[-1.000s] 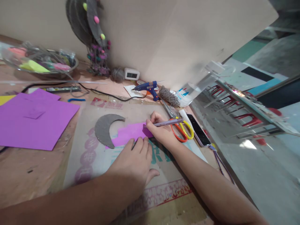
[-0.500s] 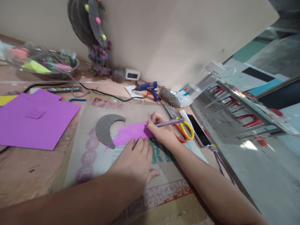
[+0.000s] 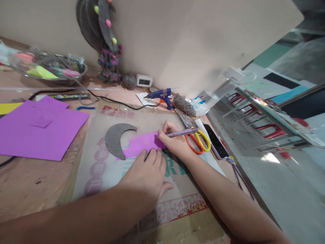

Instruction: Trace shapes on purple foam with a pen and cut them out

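My right hand point(image 3: 174, 140) pinches a slim purple pen point(image 3: 186, 132), its tip at the upper right part of a small purple paper piece point(image 3: 139, 144). Flat on the lower edge of that paper rests my left hand point(image 3: 146, 174), fingers stretched out and thumb apart. A small dark mark or object shows between its fingers; I cannot make out what it is. A grey crescent point(image 3: 114, 139) lies over the paper's left end. Beneath everything is a printed sheet point(image 3: 88, 162). Scissors point(image 3: 196, 140) with orange and yellow handles lie just beyond my right hand.
Larger purple sheets point(image 3: 43, 132) lie at the left. Along the wall are a bowl of craft materials point(image 3: 61, 81), a hanging grey ornament point(image 3: 104, 37), a small digital clock point(image 3: 144, 80), a blue glue gun point(image 3: 162, 96) and grey yarn point(image 3: 184, 105). A phone point(image 3: 215, 142) lies near the right edge.
The pen tip and my right hand have shifted slightly left over the purple paper. My left hand stays pressed in place. The camera view has moved a little.
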A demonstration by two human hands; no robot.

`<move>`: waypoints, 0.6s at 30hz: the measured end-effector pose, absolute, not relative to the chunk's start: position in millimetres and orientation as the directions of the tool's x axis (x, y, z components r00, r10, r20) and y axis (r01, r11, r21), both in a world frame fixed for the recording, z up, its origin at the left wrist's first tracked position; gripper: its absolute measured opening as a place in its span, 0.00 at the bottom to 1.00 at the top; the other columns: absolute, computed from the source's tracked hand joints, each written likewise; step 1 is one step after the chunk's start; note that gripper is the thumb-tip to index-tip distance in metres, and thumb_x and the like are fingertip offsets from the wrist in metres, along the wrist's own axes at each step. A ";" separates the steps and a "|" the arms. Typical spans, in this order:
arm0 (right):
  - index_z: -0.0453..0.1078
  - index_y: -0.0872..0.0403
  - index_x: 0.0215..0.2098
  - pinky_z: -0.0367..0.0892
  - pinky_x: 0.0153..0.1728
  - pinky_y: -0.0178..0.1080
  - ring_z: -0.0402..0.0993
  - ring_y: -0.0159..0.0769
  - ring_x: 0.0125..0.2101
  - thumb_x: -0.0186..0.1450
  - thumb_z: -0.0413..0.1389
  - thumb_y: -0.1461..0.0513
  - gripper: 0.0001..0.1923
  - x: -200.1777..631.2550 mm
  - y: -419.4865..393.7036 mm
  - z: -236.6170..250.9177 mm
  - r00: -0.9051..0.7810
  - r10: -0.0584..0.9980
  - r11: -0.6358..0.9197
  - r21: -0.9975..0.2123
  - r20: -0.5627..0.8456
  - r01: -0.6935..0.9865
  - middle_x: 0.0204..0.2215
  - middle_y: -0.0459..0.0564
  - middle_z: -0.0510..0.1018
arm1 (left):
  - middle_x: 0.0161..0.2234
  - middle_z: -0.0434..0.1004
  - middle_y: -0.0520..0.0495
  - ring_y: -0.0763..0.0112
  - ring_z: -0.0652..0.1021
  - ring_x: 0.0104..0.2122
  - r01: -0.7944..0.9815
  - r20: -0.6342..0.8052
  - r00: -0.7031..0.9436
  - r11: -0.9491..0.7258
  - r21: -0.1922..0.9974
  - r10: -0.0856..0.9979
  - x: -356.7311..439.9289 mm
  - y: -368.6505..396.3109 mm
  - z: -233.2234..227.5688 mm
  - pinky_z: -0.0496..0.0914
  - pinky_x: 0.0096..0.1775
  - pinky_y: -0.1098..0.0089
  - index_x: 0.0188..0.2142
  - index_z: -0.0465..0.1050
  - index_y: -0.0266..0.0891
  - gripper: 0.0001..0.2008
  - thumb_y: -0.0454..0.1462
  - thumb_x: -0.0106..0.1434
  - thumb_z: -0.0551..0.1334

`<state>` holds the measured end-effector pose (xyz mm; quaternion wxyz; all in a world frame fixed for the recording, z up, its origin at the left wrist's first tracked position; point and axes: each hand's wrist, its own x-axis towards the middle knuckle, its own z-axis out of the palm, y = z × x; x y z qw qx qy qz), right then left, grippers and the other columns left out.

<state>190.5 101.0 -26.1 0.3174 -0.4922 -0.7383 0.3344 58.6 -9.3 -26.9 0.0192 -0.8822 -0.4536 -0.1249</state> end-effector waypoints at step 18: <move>0.53 0.50 0.24 0.49 0.20 0.34 0.51 0.27 0.17 0.62 0.53 0.59 0.13 187.7 102.4 -25.8 -0.295 0.946 0.270 -0.835 0.137 0.479 0.16 0.36 0.56 | 0.52 0.76 0.28 0.47 0.76 0.49 0.806 0.234 0.562 -0.589 0.064 0.794 58.6 -9.9 -27.0 0.68 0.48 0.54 0.53 0.74 0.25 0.33 0.54 0.64 0.58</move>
